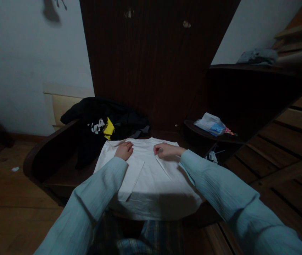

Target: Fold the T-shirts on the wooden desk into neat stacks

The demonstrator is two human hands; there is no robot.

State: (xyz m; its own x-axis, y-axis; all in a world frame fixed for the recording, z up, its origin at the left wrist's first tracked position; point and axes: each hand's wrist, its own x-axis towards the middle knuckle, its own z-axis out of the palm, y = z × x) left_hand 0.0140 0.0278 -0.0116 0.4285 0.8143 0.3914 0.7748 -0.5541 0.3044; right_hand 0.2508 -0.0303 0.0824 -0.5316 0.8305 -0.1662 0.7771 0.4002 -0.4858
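Note:
A white long-sleeved shirt (153, 187) lies spread over a dark wooden bench, its front part hanging toward my knees. On the left side, one sleeve (132, 179) is folded inward across the body. My left hand (124, 150) rests on the cloth near the upper edge, palm down with fingers laid out flat. Across from it, my right hand (164, 150) has its fingers curled in a pinch on the fabric, at the top of a fold on the right side. Part of the shirt is hidden under my forearms.
Black clothing (124, 118) with a yellow and white print is heaped on the bench (57, 179) at the back left. A white and blue plastic packet (211, 124) sits on a small corner shelf at right. Wooden slats (278, 141) run along the right side.

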